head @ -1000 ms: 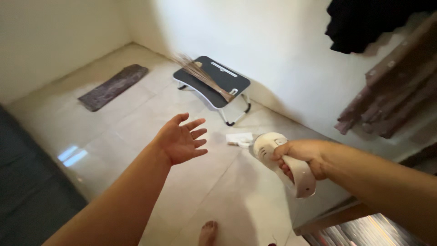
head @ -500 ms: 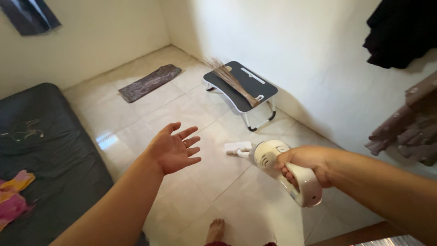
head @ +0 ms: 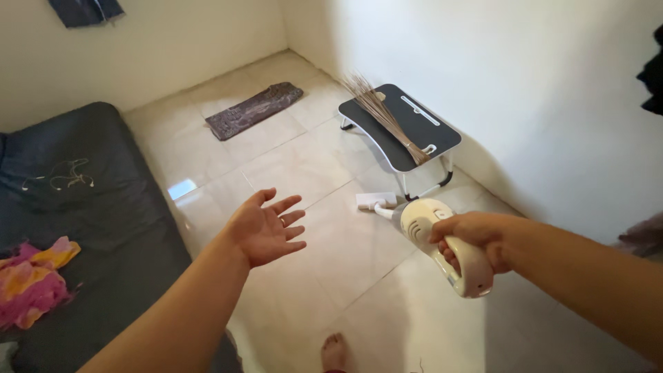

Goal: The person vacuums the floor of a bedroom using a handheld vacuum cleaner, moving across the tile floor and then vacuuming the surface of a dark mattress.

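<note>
We stood in a home bedroom: a dark mattress (head: pixel 90 207) lay straight on the pale tiled floor (head: pixel 290 166), with bright cloth (head: pixel 31 283) on it, a small mat (head: pixel 253 110) by the wall, and a low folding table (head: pixel 407 131) carrying a broom (head: pixel 383 114).

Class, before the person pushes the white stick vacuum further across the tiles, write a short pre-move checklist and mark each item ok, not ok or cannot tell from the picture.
1. Grip: right hand is wrapped around the handle of the white vacuum. Ok.
2. Left hand is open, palm up, holding nothing and apart from the vacuum. Ok.
3. Vacuum head lies flat on the tiled floor. Ok.
4. Path ahead: the folding table, with a broom on it, stands just beyond the head. Not ok.
5. Bare foot is apart from the head. Ok.
6. Motor running: cannot tell.
</note>
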